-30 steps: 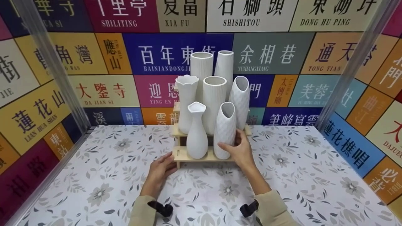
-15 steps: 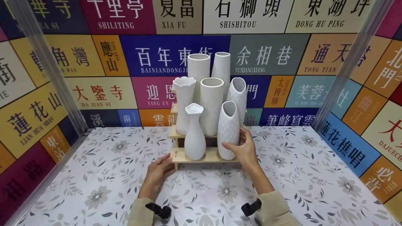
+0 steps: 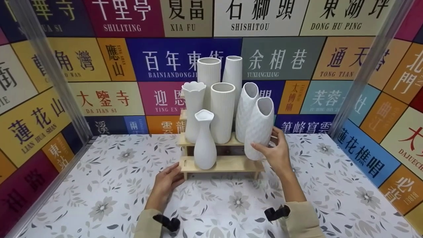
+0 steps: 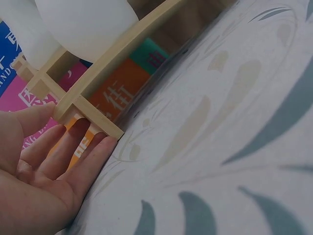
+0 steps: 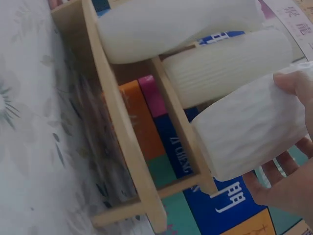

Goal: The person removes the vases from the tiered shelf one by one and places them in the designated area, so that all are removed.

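Observation:
My right hand [image 3: 279,153] grips a white vase [image 3: 261,132] with a slanted mouth and dimpled surface. It is lifted above the right end of the lowest shelf of a tiered wooden stand [image 3: 228,165], tilted slightly right. In the right wrist view, my thumb lies on one side of the held vase [image 5: 254,122] and the fingers on the other. My left hand [image 3: 167,180] holds the stand's left front corner; in the left wrist view, thumb and fingers are around the shelf end and leg [image 4: 98,117]. A narrow-necked white vase [image 3: 205,145] stands on the lowest shelf's left.
On the middle tier stand a scalloped-rim vase [image 3: 195,112], a ribbed cylinder vase [image 3: 223,114] and another slanted-mouth vase [image 3: 245,110]. Behind them rise a tall ribbed vase [image 3: 209,72] and a smooth tall vase [image 3: 233,74]. A floral cloth [image 3: 115,185] covers the table; printed walls [image 3: 284,59] surround it.
The right hand has lifted the slanted-mouth vase off the lowest shelf and moved it right and up, tilting it slightly. The left hand stays at the stand's corner.

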The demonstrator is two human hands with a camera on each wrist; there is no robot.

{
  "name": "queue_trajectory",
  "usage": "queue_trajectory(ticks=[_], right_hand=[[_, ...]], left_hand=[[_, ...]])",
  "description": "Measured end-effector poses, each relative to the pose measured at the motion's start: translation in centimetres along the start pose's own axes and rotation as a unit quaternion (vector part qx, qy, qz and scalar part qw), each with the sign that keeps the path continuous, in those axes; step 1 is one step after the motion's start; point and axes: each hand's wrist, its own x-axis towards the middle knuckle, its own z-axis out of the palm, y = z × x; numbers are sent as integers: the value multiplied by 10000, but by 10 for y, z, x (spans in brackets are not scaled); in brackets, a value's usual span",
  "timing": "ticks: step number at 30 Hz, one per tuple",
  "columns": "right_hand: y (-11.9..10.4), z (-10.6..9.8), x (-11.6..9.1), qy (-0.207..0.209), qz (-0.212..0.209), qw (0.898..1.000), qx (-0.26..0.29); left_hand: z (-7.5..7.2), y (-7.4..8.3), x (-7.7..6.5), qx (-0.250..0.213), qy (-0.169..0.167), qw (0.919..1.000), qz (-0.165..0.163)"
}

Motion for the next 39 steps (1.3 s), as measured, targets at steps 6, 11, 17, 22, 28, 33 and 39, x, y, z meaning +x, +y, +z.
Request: queue_trajectory(ticks=[6,11,17,22,28,33,39], right_hand=[[6,-23,5,402,3,9988,-287],[16,-37,8,731,14,9963,-443],[32,-52,9,911,304,9931,-672],[50,-60,9,843,617,9916,-759],[68,-64,10,799,921,9892,-813],[77,-69,13,762,1092,9883,-750],[76,-76,21,761,1382,9865,-429]], left_hand=[[1,0,-2,-25,19,10000,-17],[0,0,-2,-86,27,9999,-77],[1,0,-1,-80,73,9998,-155],[1,-1,-2,-81,11,9999,-116],[0,-2,-3,-40,-34,9999,-121],[3,0,-2,-29,24,9998,-206],[5,1,-2,-74,138,9997,-168]])
